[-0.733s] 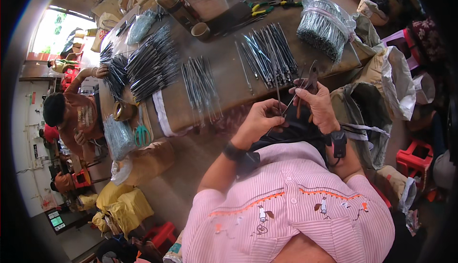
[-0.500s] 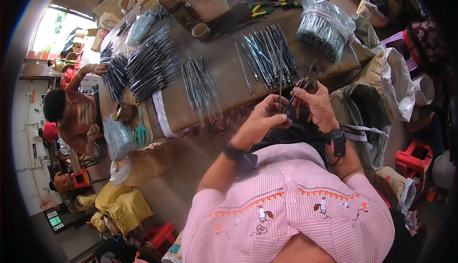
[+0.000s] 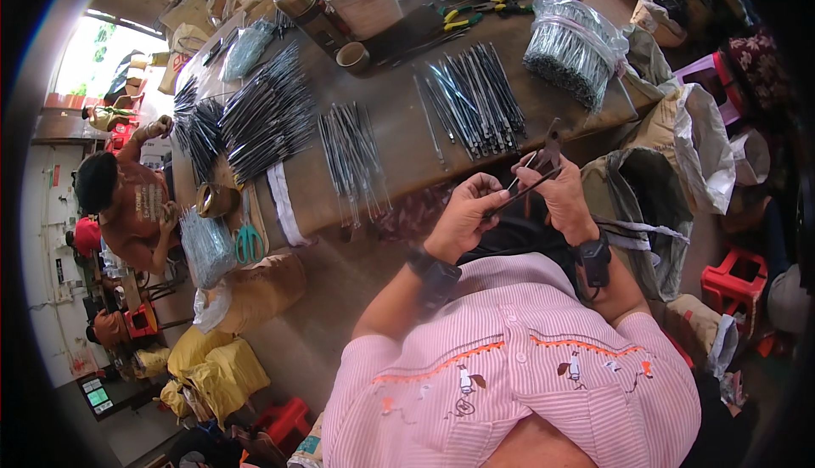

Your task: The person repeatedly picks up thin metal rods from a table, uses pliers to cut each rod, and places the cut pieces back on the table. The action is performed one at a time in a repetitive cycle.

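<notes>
A pair of pliers is in my right hand, its jaws pointing up and away from me. My left hand pinches a thin dark metal strip, which slants up to the right toward the right hand and the pliers. The hands are close together just off the table's near edge; whether the jaws grip the strip is too small to tell. Beyond them on the table lies a bundle of similar strips, with a sparser group to its left.
A larger pile of strips lies further left, and a plastic-wrapped bundle stands at the right. Yellow-handled pliers, a flask and a small cup are at the back. A person works at the left end.
The strip in my left hand has swung from nearly upright to a shallow slant toward the pliers. The left hand has shifted slightly, and the pliers have tipped a little lower.
</notes>
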A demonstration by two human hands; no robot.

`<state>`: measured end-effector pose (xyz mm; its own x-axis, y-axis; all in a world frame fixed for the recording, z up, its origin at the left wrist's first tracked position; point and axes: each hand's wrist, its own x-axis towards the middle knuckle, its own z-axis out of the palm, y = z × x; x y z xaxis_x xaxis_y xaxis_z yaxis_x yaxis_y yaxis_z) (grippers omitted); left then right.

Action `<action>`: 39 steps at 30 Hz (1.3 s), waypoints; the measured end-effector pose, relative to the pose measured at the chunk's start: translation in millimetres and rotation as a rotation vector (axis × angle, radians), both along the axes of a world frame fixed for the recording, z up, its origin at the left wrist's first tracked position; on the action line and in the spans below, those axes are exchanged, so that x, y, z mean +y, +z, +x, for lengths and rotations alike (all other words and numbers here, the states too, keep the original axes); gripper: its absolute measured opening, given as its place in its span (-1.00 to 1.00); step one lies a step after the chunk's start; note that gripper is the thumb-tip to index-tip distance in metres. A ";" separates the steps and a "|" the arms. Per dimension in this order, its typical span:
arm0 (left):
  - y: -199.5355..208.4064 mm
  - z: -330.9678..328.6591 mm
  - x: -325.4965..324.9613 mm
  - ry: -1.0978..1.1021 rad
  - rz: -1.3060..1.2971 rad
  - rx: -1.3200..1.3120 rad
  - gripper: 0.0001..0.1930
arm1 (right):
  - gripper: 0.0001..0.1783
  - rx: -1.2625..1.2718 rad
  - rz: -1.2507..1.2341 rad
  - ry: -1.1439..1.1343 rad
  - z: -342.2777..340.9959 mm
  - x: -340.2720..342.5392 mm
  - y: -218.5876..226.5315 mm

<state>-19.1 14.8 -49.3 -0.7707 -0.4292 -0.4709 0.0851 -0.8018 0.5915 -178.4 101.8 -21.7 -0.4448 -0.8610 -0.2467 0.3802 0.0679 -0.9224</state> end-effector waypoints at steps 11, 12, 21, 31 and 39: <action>19.8 0.1 -1.0 0.000 -0.264 -0.052 -0.82 | -0.67 -1.047 -0.136 0.070 -25.0 38.7 -19.0; 21.7 0.2 -0.3 0.009 -0.296 -0.049 -0.81 | -0.69 -1.053 -0.151 0.128 -24.4 41.5 -17.1; 32.0 -0.6 6.7 0.062 -0.736 -0.172 -0.80 | -0.39 0.104 0.196 0.466 -9.6 52.0 -9.1; 23.3 -1.6 5.3 0.093 -0.949 -0.212 -0.79 | -0.47 0.908 0.273 0.519 -20.6 47.1 7.2; 26.1 -3.9 10.1 0.111 -0.900 -0.228 -0.79 | -0.72 1.071 0.214 0.414 -18.3 45.5 0.7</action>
<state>-23.0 24.9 -23.1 -0.6334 -0.7715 -0.0598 -0.0603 -0.0278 0.9978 -196.7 147.4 -20.9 -0.2085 -0.9753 -0.0726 -0.6730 0.1970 -0.7130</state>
